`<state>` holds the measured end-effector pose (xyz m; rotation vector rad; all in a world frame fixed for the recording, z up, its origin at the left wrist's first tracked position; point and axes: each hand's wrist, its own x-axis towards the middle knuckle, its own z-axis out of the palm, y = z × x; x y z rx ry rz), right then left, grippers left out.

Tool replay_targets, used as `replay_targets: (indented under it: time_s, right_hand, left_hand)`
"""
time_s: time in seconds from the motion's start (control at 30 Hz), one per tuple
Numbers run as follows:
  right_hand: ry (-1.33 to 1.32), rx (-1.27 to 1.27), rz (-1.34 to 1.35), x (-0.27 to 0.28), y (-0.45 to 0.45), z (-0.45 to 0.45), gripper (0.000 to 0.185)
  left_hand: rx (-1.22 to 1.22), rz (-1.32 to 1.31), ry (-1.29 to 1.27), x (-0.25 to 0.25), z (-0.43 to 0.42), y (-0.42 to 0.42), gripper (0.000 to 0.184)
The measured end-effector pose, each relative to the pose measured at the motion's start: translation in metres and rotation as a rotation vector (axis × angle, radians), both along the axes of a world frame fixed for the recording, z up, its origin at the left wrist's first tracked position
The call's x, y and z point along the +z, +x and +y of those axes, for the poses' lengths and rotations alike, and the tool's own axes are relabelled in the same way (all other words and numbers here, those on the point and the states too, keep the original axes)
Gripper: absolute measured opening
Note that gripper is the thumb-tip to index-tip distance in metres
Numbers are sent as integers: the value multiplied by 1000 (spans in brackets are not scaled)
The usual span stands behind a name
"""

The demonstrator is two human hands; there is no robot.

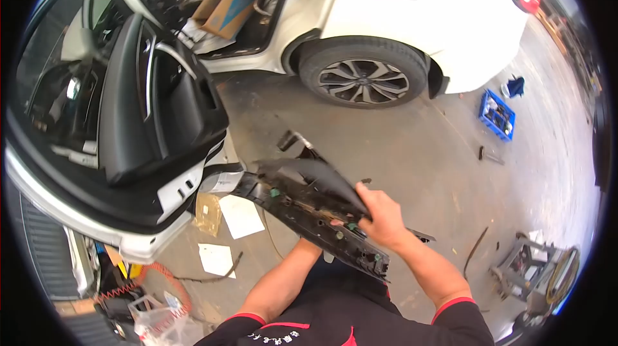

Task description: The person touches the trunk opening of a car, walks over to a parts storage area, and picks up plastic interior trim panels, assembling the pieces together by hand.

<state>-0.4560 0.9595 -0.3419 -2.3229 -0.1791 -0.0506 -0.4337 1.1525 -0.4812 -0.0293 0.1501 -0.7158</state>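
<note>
The dark shirt [412, 321] is closest. Open floor [425, 146] lies between black panel [309, 215] and wheel [364, 81]. Right hand [383, 214] grips the panel's edge; left hand hides below, can't tell.

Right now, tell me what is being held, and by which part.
Black plastic trim: the right hand grips its right edge. The left hand is hidden underneath; its hold cannot be told.

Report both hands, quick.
Left hand: hidden behind the black trim, so its grip cannot be told.
Right hand: closed, holding the black trim.
</note>
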Motion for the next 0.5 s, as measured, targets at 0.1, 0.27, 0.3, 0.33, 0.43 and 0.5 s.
replay_targets:
  time_s: [0.1, 0.27, 0.3, 0.33, 0.43, 0.5]
  right_hand:
    - [153, 0, 162, -8, 2, -5, 73]
    - [311, 20, 343, -15, -17, 8, 72]
    - [330, 27, 413, -19, -22, 13, 70]
    - [368, 23, 440, -26, -27, 18, 65]
    - [537, 102, 539, -55, -48, 42, 61]
    - [515, 140, 579, -54, -78, 77, 57]
  left_hand:
    - [27, -51, -74, -7, -2, -24, 49]
    - [27, -16, -192, 24, 19, -68, 43]
    - [43, 33, -183, 30, 26, -80, 41]
    - [60, 70, -81, 35, 36, -90, 33]
    - [120, 201, -16, 3, 68, -141, 29]
    - [170, 356, 104, -30, 100, -198, 26]
